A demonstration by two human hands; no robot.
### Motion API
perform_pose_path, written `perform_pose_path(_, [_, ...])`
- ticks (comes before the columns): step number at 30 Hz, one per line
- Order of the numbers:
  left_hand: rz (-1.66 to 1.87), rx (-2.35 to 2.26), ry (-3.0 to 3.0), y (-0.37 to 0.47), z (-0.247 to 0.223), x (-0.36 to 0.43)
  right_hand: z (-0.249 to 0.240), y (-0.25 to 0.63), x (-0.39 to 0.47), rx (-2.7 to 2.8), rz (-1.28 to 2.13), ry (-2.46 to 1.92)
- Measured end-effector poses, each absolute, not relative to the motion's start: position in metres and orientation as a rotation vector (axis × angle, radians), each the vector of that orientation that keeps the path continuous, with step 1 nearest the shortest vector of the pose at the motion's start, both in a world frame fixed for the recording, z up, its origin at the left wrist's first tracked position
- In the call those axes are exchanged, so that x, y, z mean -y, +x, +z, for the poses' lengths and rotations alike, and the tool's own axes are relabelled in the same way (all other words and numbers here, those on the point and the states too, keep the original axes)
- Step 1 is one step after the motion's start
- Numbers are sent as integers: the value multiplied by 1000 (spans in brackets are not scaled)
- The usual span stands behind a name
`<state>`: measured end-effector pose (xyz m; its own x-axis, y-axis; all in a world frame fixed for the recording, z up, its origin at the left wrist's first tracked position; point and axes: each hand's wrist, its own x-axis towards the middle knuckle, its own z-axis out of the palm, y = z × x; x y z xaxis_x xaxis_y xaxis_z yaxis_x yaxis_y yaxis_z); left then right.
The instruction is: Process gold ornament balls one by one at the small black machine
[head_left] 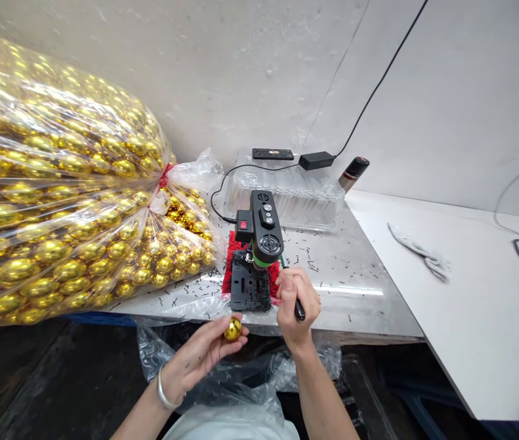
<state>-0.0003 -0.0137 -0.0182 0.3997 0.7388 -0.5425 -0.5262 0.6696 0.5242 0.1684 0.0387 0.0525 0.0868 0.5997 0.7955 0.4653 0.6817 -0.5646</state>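
Note:
My left hand (pixel 204 349) holds a shiny gold ball (pixel 233 329) at its fingertips, just in front of the table's edge. Dark marks show on the ball's surface. My right hand (pixel 299 302) is wrapped round a black handle (pixel 300 312), and a thin green piece shows beyond my fingers; where it ends I cannot make out. Both hands are near a black machine (pixel 267 223) with fan grilles, knobs and a red switch. Its slotted black base plate (pixel 244 293) rests over a red mat (pixel 230 269), strewn with black bits.
A large clear bag of gold balls (pixel 57 201), tied in red, fills the left. Behind the machine stands a clear plastic tray (pixel 318 223) with a power adapter (pixel 316 160); a dark bottle (pixel 353 174) leans nearby. Gloves (pixel 419 252) lie on the white table (pixel 474 330).

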Motion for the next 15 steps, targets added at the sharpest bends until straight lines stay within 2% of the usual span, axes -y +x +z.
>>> perform_pose_path(7, [980,-982,411,1,-3,-51,54,173,-39,1604,111,-921])
perform_pose_path(11, [1076,-954,357,6,-10,-60,53,175,-38,1645,90,-921])
perform_pose_path(15, [1162,-1095,548,14,-18,-60,53,174,-39,1610,121,-890])
